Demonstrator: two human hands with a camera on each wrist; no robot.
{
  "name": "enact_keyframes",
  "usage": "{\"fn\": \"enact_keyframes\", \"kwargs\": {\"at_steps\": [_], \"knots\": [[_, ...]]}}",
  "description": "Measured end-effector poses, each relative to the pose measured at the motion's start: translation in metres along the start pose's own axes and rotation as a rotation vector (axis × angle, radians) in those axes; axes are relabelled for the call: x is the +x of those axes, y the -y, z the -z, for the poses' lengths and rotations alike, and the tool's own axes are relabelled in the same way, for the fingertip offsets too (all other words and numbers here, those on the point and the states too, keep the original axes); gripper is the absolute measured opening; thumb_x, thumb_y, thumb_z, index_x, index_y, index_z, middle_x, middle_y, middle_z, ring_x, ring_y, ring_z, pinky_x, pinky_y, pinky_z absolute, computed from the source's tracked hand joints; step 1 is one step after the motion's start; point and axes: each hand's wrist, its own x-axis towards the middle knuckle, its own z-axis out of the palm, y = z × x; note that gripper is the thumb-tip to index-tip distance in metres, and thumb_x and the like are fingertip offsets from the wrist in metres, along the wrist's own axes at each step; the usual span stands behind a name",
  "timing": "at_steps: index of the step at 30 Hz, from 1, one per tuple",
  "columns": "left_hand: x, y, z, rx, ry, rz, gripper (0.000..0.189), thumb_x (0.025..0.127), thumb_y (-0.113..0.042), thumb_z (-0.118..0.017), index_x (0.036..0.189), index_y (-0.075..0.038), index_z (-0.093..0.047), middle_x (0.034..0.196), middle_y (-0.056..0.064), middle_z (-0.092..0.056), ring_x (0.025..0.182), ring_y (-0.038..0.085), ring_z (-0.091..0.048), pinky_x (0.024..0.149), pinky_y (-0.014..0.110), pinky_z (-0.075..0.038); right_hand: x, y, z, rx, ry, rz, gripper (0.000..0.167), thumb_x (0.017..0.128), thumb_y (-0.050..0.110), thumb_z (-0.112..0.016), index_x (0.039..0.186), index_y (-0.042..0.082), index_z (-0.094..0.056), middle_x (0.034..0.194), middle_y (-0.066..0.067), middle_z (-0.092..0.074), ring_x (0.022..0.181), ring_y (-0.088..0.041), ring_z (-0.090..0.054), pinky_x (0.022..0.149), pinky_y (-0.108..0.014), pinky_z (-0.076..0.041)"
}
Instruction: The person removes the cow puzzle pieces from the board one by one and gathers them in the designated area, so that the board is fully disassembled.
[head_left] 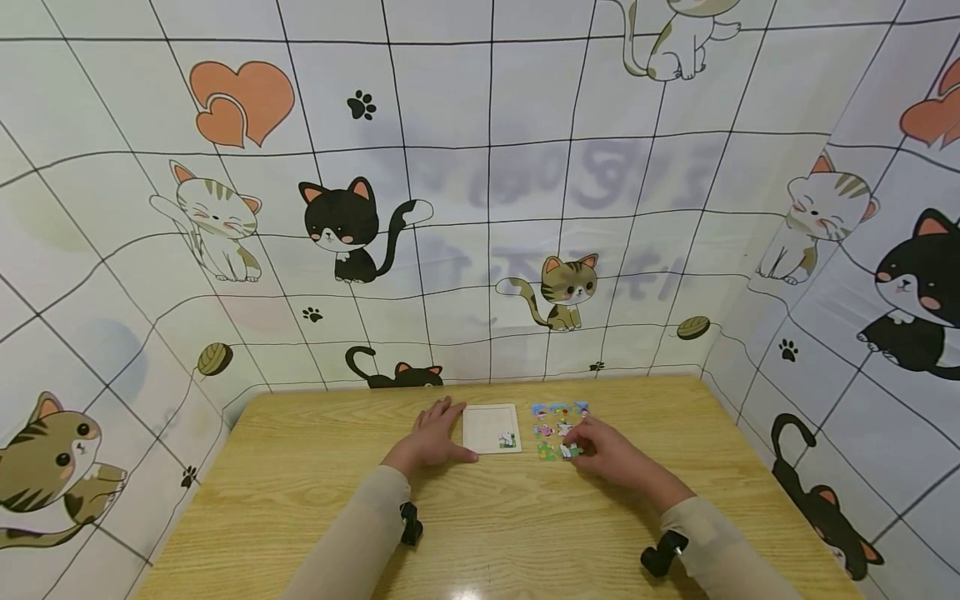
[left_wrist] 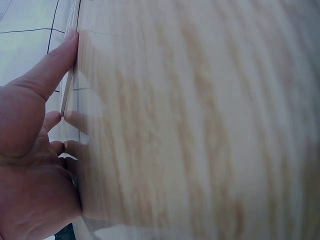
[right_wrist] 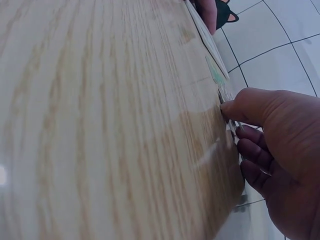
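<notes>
In the head view a pale square puzzle tray [head_left: 487, 423] lies on the table, one printed puzzle piece [head_left: 507, 438] in its near right corner. My left hand [head_left: 431, 437] is spread at the tray's left side, thumb by the near corner and fingers toward the far one. To the right of the tray, my right hand [head_left: 606, 452] has thumb and fingertips curled at a puzzle piece [head_left: 568, 451] with a white and green print, pinching its edge. The right wrist view shows that thumb [right_wrist: 245, 106] and the fingers low at the tabletop, around the thin piece.
Several loose colourful puzzle pieces [head_left: 546, 430] lie in rows between the tray and my right hand. The wooden table [head_left: 465, 517] ends at the back against a wall covering [head_left: 465, 317] printed with cats and grid lines.
</notes>
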Motion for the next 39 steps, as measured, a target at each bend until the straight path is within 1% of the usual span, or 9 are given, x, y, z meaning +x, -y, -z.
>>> {"fn": "enact_keyframes", "kwargs": {"at_steps": [4,7,17,20,24,29,33,35,39], "knots": [[-0.008,-0.01,0.007,-0.027,0.004,0.002,0.116,0.085,-0.055,-0.095,0.175,-0.016,-0.034,0.183,0.021,-0.016,0.169,0.045,-0.008,0.133,0.067,-0.002,0.001,-0.002,0.0,-0.002,0.007,-0.002,0.019,0.103,0.009,-0.08,0.121,0.007,-0.075,0.11,-0.006,-0.059,0.093,-0.014,-0.054,0.079,-0.031,-0.053],[-0.01,-0.013,0.008,-0.04,-0.002,-0.008,0.115,0.084,-0.053,-0.096,0.174,-0.014,-0.036,0.182,0.023,-0.018,0.168,0.047,-0.01,0.132,0.07,-0.005,0.002,-0.003,0.0,-0.005,0.013,-0.008,0.019,0.103,0.011,-0.08,0.121,0.008,-0.075,0.112,-0.004,-0.059,0.095,-0.013,-0.056,0.081,-0.03,-0.054],[-0.007,-0.01,0.007,-0.039,0.003,-0.002,0.114,0.085,-0.053,-0.096,0.174,-0.014,-0.036,0.182,0.022,-0.018,0.168,0.046,-0.01,0.133,0.069,-0.005,0.002,0.0,0.001,0.007,0.024,-0.029,0.02,0.103,0.009,-0.079,0.122,0.006,-0.074,0.115,-0.007,-0.059,0.1,-0.019,-0.058,0.085,-0.033,-0.055],[-0.006,-0.006,0.005,-0.04,0.002,-0.013,0.114,0.086,-0.054,-0.095,0.174,-0.014,-0.035,0.182,0.023,-0.019,0.168,0.047,-0.011,0.132,0.07,-0.006,0.001,0.002,0.001,0.016,0.024,-0.037,0.02,0.103,0.008,-0.079,0.122,0.005,-0.073,0.117,-0.008,-0.059,0.103,-0.021,-0.058,0.087,-0.035,-0.055],[-0.007,-0.007,0.005,-0.037,-0.001,-0.022,0.114,0.086,-0.055,-0.094,0.174,-0.013,-0.035,0.181,0.024,-0.019,0.167,0.048,-0.011,0.131,0.072,-0.006,0.001,0.002,0.002,0.03,0.023,-0.045,0.02,0.103,0.007,-0.079,0.121,0.005,-0.073,0.117,-0.009,-0.059,0.103,-0.023,-0.057,0.088,-0.036,-0.055],[-0.011,-0.015,0.009,-0.032,0.001,-0.006,0.115,0.084,-0.053,-0.096,0.174,-0.013,-0.035,0.182,0.024,-0.018,0.168,0.048,-0.009,0.132,0.071,-0.005,0.002,0.0,0.0,0.029,0.016,-0.046,0.019,0.102,0.007,-0.08,0.12,0.005,-0.073,0.116,-0.008,-0.059,0.103,-0.022,-0.058,0.088,-0.036,-0.055],[-0.011,-0.015,0.009,-0.028,-0.003,-0.001,0.116,0.084,-0.053,-0.096,0.174,-0.013,-0.036,0.182,0.024,-0.018,0.168,0.047,-0.01,0.132,0.071,-0.005,0.002,-0.002,-0.001,0.038,0.013,-0.05,0.018,0.102,0.007,-0.08,0.119,0.006,-0.073,0.116,-0.008,-0.06,0.102,-0.022,-0.058,0.086,-0.034,-0.054],[-0.008,-0.011,0.006,-0.017,-0.008,-0.012,0.116,0.084,-0.055,-0.095,0.174,-0.013,-0.036,0.182,0.024,-0.018,0.168,0.048,-0.01,0.132,0.071,-0.006,0.002,-0.003,-0.001,0.044,0.014,-0.055,0.018,0.102,0.007,-0.08,0.119,0.007,-0.073,0.117,-0.008,-0.06,0.101,-0.021,-0.057,0.085,-0.033,-0.054],[-0.009,-0.012,0.007,-0.019,-0.007,-0.011,0.115,0.084,-0.054,-0.095,0.174,-0.013,-0.036,0.182,0.024,-0.018,0.168,0.047,-0.011,0.132,0.071,-0.006,0.002,-0.003,-0.001,0.047,0.015,-0.055,0.017,0.103,0.007,-0.079,0.118,0.007,-0.073,0.117,-0.007,-0.06,0.101,-0.022,-0.058,0.085,-0.032,-0.054]]}}
